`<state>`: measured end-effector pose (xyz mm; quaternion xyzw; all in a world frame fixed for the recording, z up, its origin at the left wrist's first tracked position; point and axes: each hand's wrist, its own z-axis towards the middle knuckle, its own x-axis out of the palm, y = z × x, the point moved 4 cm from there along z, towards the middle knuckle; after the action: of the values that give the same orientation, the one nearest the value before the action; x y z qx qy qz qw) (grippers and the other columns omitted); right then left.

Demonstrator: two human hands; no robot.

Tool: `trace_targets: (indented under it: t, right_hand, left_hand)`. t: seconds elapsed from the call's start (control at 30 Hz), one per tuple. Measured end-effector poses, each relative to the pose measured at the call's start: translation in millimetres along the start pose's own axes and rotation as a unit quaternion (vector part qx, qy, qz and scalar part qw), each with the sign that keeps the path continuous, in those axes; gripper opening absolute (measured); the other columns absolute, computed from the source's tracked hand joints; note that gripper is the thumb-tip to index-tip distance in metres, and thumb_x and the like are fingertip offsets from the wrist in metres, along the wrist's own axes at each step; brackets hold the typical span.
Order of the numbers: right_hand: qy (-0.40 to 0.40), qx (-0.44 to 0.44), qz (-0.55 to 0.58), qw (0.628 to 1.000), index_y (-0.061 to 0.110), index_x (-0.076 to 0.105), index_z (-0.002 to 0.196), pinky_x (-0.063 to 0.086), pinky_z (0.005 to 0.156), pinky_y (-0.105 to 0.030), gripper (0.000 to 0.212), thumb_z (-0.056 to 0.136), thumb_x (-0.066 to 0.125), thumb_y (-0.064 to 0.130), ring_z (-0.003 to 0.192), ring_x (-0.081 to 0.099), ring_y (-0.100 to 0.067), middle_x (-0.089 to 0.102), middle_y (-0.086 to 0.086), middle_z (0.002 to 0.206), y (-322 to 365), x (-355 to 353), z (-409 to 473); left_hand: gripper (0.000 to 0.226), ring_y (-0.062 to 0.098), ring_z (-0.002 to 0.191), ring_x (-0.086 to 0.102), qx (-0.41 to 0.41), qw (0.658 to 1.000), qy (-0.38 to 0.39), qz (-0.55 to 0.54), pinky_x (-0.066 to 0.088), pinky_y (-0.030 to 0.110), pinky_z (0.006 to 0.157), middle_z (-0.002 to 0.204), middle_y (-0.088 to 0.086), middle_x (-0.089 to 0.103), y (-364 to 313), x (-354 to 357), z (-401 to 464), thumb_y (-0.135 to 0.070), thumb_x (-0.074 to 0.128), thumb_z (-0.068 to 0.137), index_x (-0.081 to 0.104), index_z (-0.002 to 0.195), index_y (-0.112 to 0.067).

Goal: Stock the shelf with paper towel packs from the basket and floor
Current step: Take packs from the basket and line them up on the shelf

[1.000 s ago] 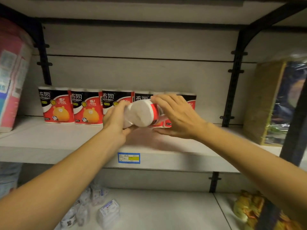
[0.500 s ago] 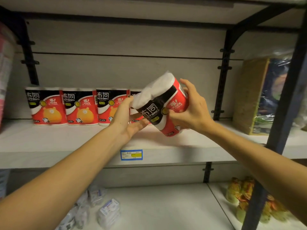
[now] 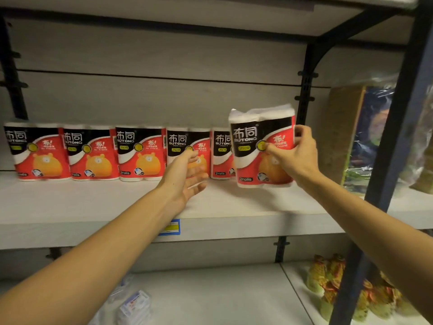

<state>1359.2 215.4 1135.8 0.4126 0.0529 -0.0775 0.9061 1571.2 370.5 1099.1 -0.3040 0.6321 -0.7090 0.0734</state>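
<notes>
My right hand grips a red, black and white two-roll paper towel pack upright, at the right end of a row, just above or touching the white shelf board. Several matching packs stand in a line against the back wall. The rightmost standing pack is partly hidden behind the held one. My left hand hovers open, palm turned right, in front of the fourth pack, holding nothing.
A black upright post stands right of the held pack. A wrapped brown and blue package sits beyond it. A dark frame post crosses the foreground at right. The lower shelf holds small clear packets and yellow-green items.
My right hand turned the pack upright and carried it right to the row's end. My left hand let go of it and now hangs open.
</notes>
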Motion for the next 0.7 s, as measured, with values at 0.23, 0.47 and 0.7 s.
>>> trace_targets:
  t: [0.23,0.47,0.7]
  right_hand:
    - [-0.086,0.152,-0.005,0.985,0.018,0.052,0.132,0.052,0.093,-0.041,0.075,0.068,0.085,0.041,0.097,0.057,-0.017,0.061,-0.005,0.124,-57.3,-30.6,32.1]
    - [-0.071,0.223,0.001,0.972,0.017,0.058,0.126,0.052,0.094,-0.049,0.064,0.071,0.085,0.035,0.104,0.063,-0.028,0.064,-0.009,0.122,-89.5,-14.0,57.7]
    - [-0.03,0.231,-0.006,0.972,0.015,0.058,0.129,0.05,0.097,-0.047,0.063,0.073,0.084,0.03,0.109,0.061,-0.032,0.063,-0.01,0.123,-111.0,13.4,81.8]
  left_hand:
    - [0.024,0.02,0.077,0.062,-0.009,1.0,-0.023,-0.003,0.046,0.028,0.057,0.098,0.007,0.067,6.4,7.5,12.1,-0.031,0.058,0.089,0.061,0.107,-0.016]
    - [0.021,0.019,0.075,0.062,0.0,0.999,-0.042,0.006,0.046,0.028,0.058,0.095,0.006,0.068,12.6,16.0,26.6,-0.029,0.059,0.089,0.062,0.105,-0.015]
    - [0.022,0.018,0.071,0.062,0.004,0.998,-0.069,0.01,0.044,0.027,0.056,0.095,0.006,0.067,11.1,11.6,37.4,-0.028,0.06,0.089,0.061,0.105,-0.014]
